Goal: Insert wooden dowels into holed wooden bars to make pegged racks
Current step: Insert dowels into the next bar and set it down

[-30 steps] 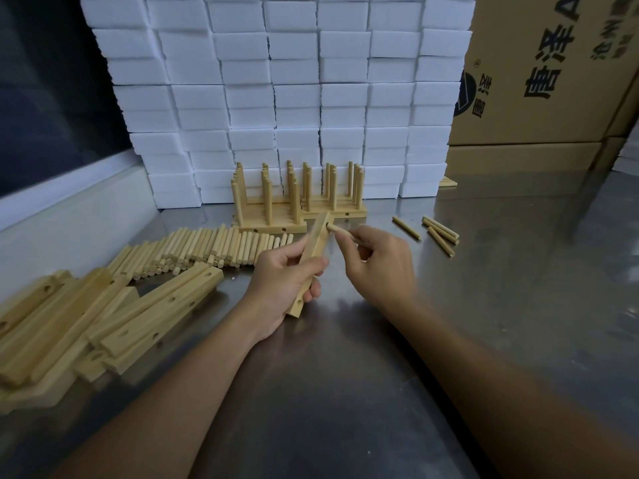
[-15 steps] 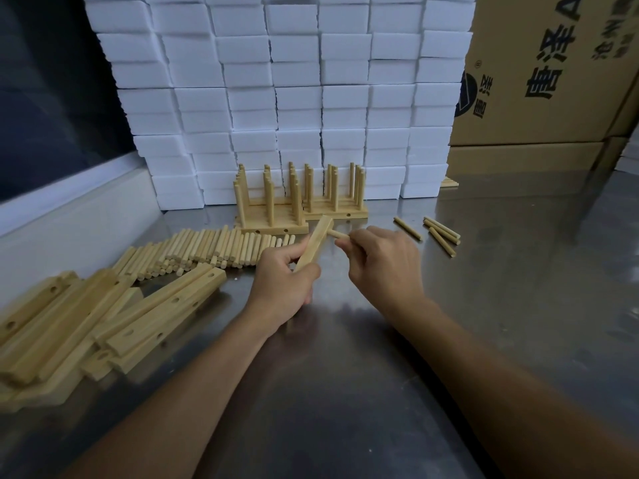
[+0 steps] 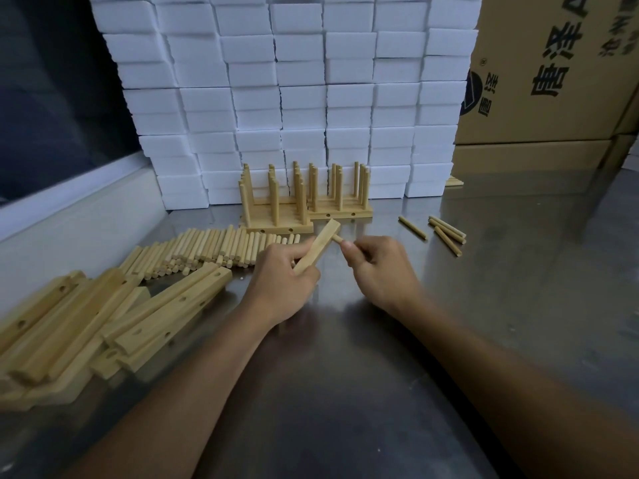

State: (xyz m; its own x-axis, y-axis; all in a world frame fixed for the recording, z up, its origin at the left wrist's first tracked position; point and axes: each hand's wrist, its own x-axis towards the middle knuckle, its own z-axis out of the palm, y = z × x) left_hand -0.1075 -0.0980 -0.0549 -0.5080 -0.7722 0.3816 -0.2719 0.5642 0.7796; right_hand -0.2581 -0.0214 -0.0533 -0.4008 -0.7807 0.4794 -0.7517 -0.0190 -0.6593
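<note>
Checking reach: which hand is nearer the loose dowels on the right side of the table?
Right. The right hand sits just left of the loose dowels; the left hand is farther left, holding the bar.

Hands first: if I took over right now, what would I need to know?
Left hand: grip on a wooden bar, tilted up off the metal table.
Right hand: pinching a dowel, its tip at the bar's side near the far end; how deep it sits cannot be told.
Done: finished pegged racks stand by the white boxes.
Left: loose dowels lie left of the hands, a few more dowels lie right, and empty holed bars are piled at the far left.
</note>
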